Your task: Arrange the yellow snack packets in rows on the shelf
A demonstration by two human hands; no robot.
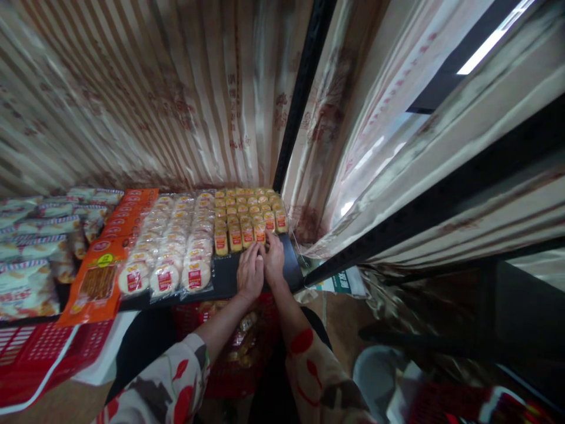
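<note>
Small yellow wrapped cakes with red labels stand in tight rows at the right end of a black shelf. My left hand rests at the front of these rows, its fingers stretched forward and close together. Beside it, touching or nearly so, my right hand bends its fingers against the lower part of one front cake. The fingertips partly cover that cake's base. Left of the cakes lie columns of round white pastries in clear wrappers with red labels.
Orange snack packets and white-and-blue snack bags fill the shelf's left side. Red baskets sit below, one between my legs holding wrapped items. Printed plastic sheeting hangs behind. A black post rises at the shelf's corner.
</note>
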